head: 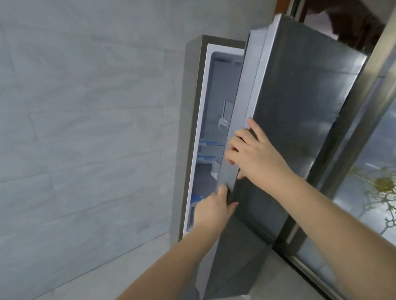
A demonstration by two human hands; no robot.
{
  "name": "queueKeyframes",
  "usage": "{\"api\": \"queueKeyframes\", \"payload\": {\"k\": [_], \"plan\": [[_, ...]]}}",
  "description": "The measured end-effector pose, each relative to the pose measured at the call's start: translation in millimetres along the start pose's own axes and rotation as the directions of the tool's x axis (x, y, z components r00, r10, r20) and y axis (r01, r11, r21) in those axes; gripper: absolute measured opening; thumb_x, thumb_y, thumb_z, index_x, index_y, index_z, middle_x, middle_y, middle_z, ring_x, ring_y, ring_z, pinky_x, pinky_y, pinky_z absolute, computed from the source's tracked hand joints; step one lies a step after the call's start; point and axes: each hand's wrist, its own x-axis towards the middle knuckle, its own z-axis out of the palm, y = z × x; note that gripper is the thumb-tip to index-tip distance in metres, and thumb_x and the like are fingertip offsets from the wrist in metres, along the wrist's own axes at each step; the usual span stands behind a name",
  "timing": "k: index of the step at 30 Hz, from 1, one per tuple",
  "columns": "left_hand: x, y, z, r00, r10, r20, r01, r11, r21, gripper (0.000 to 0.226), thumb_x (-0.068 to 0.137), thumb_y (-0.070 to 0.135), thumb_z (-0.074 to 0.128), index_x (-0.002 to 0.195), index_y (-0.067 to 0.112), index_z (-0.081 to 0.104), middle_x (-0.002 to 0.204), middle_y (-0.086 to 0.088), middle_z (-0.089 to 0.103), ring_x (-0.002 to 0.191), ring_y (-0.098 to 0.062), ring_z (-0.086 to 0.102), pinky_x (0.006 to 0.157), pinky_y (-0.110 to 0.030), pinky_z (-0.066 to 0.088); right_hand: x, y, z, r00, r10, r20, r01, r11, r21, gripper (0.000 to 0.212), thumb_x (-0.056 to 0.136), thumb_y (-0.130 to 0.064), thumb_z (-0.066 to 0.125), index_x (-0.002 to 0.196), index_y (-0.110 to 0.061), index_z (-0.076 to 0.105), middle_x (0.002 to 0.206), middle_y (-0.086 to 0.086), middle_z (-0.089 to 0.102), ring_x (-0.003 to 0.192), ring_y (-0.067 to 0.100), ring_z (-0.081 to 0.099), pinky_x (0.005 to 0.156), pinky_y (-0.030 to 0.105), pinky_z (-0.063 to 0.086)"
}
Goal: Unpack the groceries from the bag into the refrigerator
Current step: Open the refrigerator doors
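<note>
From the head camera, a tall grey refrigerator [191, 131] stands against a pale tiled wall [78, 119], and its door [298, 123] is swung partly open, hinged on the right, with its long axis running upright. Both hands are on the door's free left edge. The right hand [254, 153] sits higher, its fingers curled around that edge onto the inner face with the palm lying over the dark outer panel. The left hand [214, 208] sits just below it, thumb up along the edge and fingers wrapped around it, so both are closed on the door and neither holds any grocery. Through the gap between cabinet and door, the white interior shows with blue-trimmed shelves [209, 150]; what lies on them cannot be made out. The grocery bag is not in view. A window with an ornate pattern [389, 184] lies to the right of the door. The opening faces left of both hands, so the door likely needs swinging further right; the left hand is nearer the interior for reaching in.
</note>
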Motion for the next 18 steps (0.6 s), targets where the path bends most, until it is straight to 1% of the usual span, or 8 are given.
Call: {"api": "queueKeyframes", "payload": {"k": [2, 4, 6, 8, 11, 13, 16, 18], "plan": [[-9, 6, 6, 0.998, 0.059, 0.006, -0.059, 0.998, 0.023, 0.035, 0.095, 0.043, 0.052, 0.118, 0.017, 0.046, 0.098, -0.006, 0.068, 0.083, -0.028, 0.067, 0.062, -0.034, 0.049, -21, -6, 0, 1.0, 0.012, 0.016, -0.013, 0.999, 0.048, 0.043, 0.061, -0.03, 0.087, 0.097, -0.015, 0.07, 0.1, 0.009, 0.065, 0.11, 0.033, 0.053, 0.116, 0.058, 0.016], [-18, 5, 10, 0.988, 0.152, -0.011, -0.151, 0.988, 0.041, 0.038, 0.094, 0.041, 0.054, 0.123, 0.016, 0.048, 0.096, -0.005, 0.068, 0.079, -0.027, 0.068, 0.062, -0.034, 0.051, -36, -17, 1, 0.998, 0.058, 0.005, -0.058, 0.993, 0.102, 0.041, 0.064, -0.025, 0.083, 0.101, -0.013, 0.072, 0.097, 0.01, 0.068, 0.105, 0.033, 0.057, 0.116, 0.055, 0.02], [-26, -5, 17, 0.932, 0.356, -0.062, -0.35, 0.932, 0.099, 0.028, 0.088, 0.035, 0.059, 0.106, 0.014, 0.057, 0.084, -0.003, 0.066, 0.069, -0.026, 0.066, 0.059, -0.033, 0.051, -47, -29, 0, 0.991, 0.136, -0.005, -0.134, 0.982, 0.133, 0.034, 0.072, -0.018, 0.07, 0.104, -0.009, 0.071, 0.096, 0.011, 0.07, 0.103, 0.033, 0.059, 0.116, 0.054, 0.021], [-30, -19, 22, 0.87, 0.489, -0.06, -0.473, 0.863, 0.177, 0.023, 0.083, 0.034, 0.057, 0.097, 0.016, 0.061, 0.081, -0.001, 0.064, 0.07, -0.025, 0.064, 0.062, -0.033, 0.05, -55, -41, -2, 0.975, 0.218, 0.051, -0.223, 0.964, 0.144, 0.033, 0.078, -0.02, 0.061, 0.106, -0.005, 0.069, 0.098, 0.013, 0.07, 0.102, 0.035, 0.058, 0.118, 0.052, 0.018], [-28, -33, 17, 0.87, 0.491, -0.043, -0.478, 0.861, 0.172, 0.03, 0.084, 0.036, 0.05, 0.105, 0.019, 0.062, 0.093, 0.0, 0.066, 0.083, -0.025, 0.064, 0.072, -0.036, 0.05, -71, -54, -2, 0.938, 0.306, 0.162, -0.328, 0.936, 0.128, 0.041, 0.086, -0.035, 0.057, 0.109, -0.003, 0.067, 0.102, 0.016, 0.069, 0.105, 0.037, 0.056, 0.116, 0.051, 0.021], [-24, -31, 10, 0.89, 0.456, -0.032, -0.445, 0.88, 0.168, 0.036, 0.087, 0.036, 0.051, 0.118, 0.02, 0.06, 0.106, -0.001, 0.066, 0.097, -0.025, 0.063, 0.083, -0.039, 0.048, -85, -57, 0, 0.925, 0.338, 0.173, -0.359, 0.926, 0.113, 0.046, 0.085, -0.039, 0.058, 0.111, -0.002, 0.066, 0.1, 0.016, 0.069, 0.102, 0.036, 0.057, 0.116, 0.05, 0.022], [-15, -18, 5, 0.913, 0.4, 0.08, -0.408, 0.896, 0.175, 0.052, 0.094, 0.036, 0.049, 0.143, 0.021, 0.041, 0.14, -0.001, 0.05, 0.129, -0.022, 0.045, 0.107, -0.039, 0.033, -107, -54, -1, 0.909, 0.368, 0.195, -0.394, 0.913, 0.11, 0.053, 0.084, -0.041, 0.062, 0.118, -0.001, 0.062, 0.103, 0.016, 0.067, 0.103, 0.035, 0.057, 0.115, 0.05, 0.024], [-11, -8, 5, 0.919, 0.378, 0.117, -0.393, 0.906, 0.159, 0.06, 0.096, 0.037, 0.047, 0.151, 0.023, 0.026, 0.153, 0.0, 0.035, 0.14, -0.021, 0.031, 0.115, -0.039, 0.023, -122, -50, -5, 0.89, 0.403, 0.214, -0.433, 0.894, 0.113, 0.054, 0.083, -0.044, 0.064, 0.118, -0.002, 0.062, 0.101, 0.015, 0.068, 0.101, 0.035, 0.058, 0.114, 0.05, 0.027]]}}
